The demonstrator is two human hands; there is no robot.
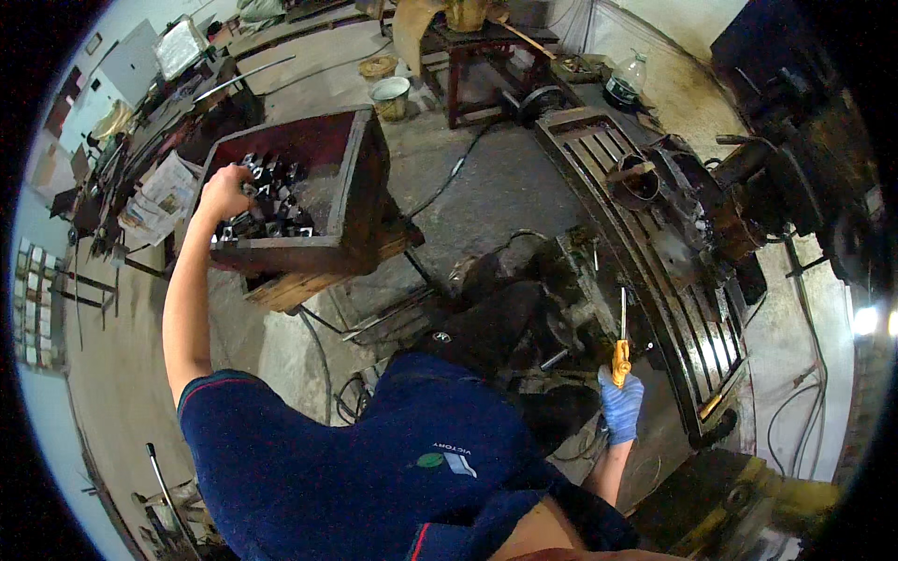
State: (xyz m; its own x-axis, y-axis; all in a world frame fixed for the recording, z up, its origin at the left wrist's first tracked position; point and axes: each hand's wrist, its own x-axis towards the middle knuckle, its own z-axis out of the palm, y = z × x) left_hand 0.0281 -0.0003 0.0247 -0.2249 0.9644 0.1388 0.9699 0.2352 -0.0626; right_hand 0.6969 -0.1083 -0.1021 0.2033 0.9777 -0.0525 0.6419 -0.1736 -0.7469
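Note:
My bare left hand reaches over the near left side of a wooden box with a reddish inside. Its fingers are curled down among small dark metal parts heaped in there, and whatever lies between the fingertips is hidden. On the right, my right hand wears a blue glove and grips a yellow air blow gun. The gun's thin metal nozzle points away from me, beside the slotted metal table of a machine.
Under the box is a stand with a wooden board. A bucket and a dark workbench stand farther back. Machine parts sit on the slotted table. Cluttered benches line the left. Hoses trail across the floor.

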